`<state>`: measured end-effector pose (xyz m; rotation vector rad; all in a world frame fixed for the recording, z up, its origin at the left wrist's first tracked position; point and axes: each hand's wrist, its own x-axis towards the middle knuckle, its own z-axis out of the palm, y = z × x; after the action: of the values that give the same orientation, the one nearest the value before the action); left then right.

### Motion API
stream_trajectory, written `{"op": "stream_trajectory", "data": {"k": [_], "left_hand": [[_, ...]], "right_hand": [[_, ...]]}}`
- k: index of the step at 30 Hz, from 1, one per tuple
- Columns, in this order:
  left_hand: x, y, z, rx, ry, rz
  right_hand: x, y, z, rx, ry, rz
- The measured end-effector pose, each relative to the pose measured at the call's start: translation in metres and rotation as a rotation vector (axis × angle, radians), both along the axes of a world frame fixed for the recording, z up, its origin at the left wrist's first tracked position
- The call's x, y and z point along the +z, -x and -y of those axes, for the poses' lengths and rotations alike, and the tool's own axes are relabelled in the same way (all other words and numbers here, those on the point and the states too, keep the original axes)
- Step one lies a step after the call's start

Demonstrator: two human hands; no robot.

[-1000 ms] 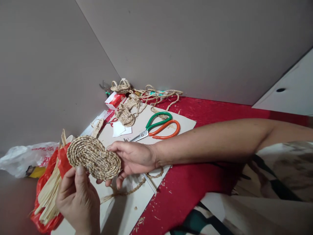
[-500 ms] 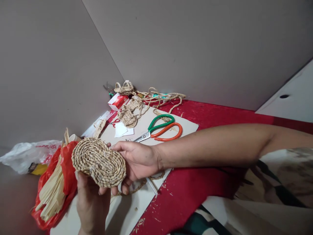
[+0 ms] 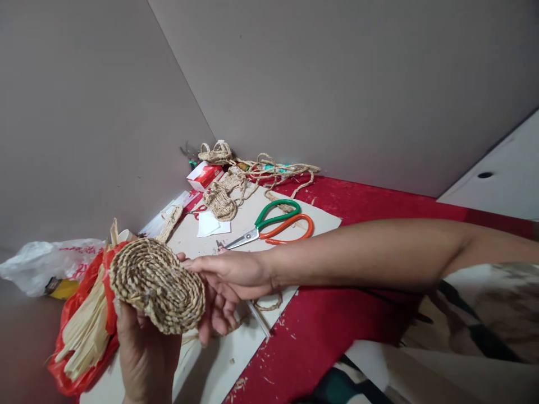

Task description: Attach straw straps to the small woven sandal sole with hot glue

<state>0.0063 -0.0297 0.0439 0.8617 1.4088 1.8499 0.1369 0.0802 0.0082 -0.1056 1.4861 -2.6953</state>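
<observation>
The woven straw mat [image 3: 158,286] has swung a little leftward in the last half second, and where both hands cradled it, the left hand [image 3: 145,350] now has the firm grip — thumb at the near rim, fingers tucked behind. The right hand [image 3: 229,275] has eased off; its fingers hang loose and half curled by the mat's right end. From where I stand I cannot tell whether that thumb still touches. To my eye this leaves the left hand bearing the piece and the right freer to work around it. The rougher weave showing suggests a turn, though I cannot be sure. The mat sits raised over the left part of the pale board [image 3: 236,359], just beside the red bag [image 3: 67,384] — well short of the board's far right corner, near which the scissors [image 3: 252,234] lie.
</observation>
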Motion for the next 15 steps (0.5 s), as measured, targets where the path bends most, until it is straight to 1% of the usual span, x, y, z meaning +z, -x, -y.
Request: {"op": "stream_trajectory", "data": {"k": [2, 4, 6, 8, 11, 15], "left_hand": [[0.002, 0.001, -0.003, -0.01, -0.036, 0.013], [0.003, 0.001, -0.005, -0.04, -0.058, 0.044], [0.003, 0.002, -0.007, -0.066, -0.066, 0.074], [0.001, 0.002, -0.008, -0.077, -0.058, 0.093], [-0.001, 0.003, -0.01, -0.082, -0.016, 0.107], [0.003, -0.002, -0.013, -0.072, 0.005, 0.089]], "right_hand": [[0.006, -0.004, -0.002, -0.175, -0.162, 0.068], [0.012, -0.007, -0.004, -0.403, -0.289, 0.101], [0.017, -0.011, -0.006, -0.62, -0.371, 0.055], [0.021, -0.014, -0.006, -0.806, -0.428, -0.048], [0.03, -0.021, -0.005, -0.981, -0.52, -0.202], [0.043, -0.029, -0.01, -1.091, -0.633, -0.33]]}}
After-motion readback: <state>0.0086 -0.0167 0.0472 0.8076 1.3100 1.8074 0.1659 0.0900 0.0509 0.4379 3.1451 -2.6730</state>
